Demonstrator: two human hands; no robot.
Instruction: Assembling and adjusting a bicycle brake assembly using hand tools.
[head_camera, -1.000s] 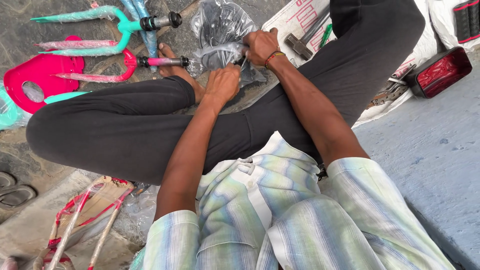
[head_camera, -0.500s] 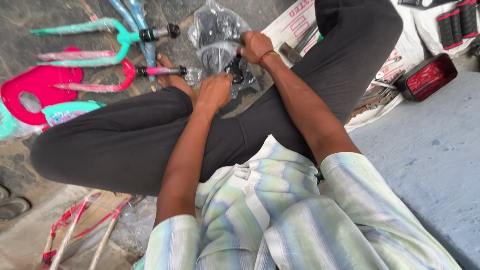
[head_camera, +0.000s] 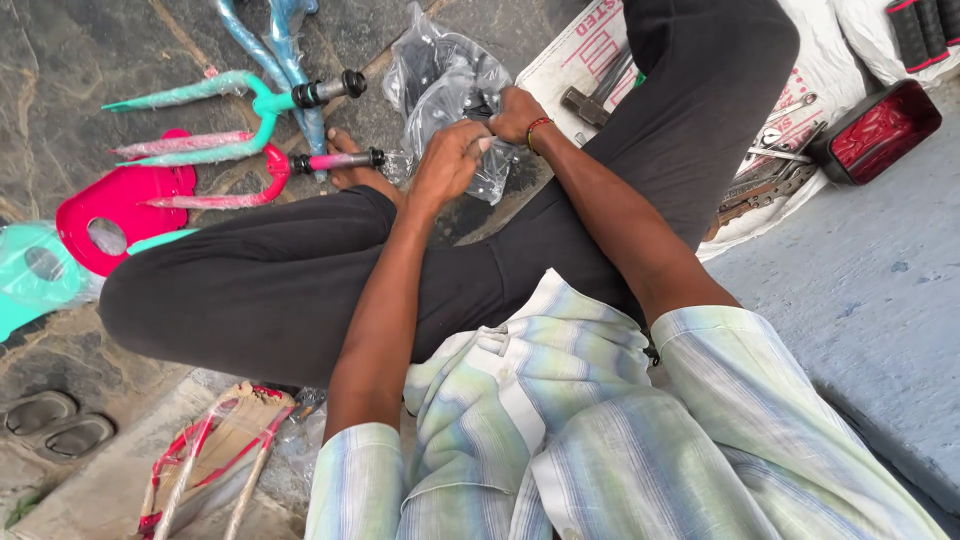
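I sit cross-legged on a stone floor in dark trousers. My left hand (head_camera: 447, 160) and my right hand (head_camera: 515, 113) both grip a clear plastic bag (head_camera: 440, 75) holding dark small parts, just beyond my knees. A red band circles my right wrist. What lies between my fingers inside the bag is hidden.
A teal bicycle fork (head_camera: 235, 105) and a pink fork (head_camera: 250, 175) lie to the left, with a pink plate (head_camera: 120, 205) and a teal plate (head_camera: 35, 275). A hammer (head_camera: 590, 100), wrenches (head_camera: 765, 180), a red box (head_camera: 880, 130) lie on a white sack at right. Sandals (head_camera: 50, 420) sit lower left.
The view has shifted slightly. My hands stay on the bag, working at it, with the left hand raised a little closer to the right.
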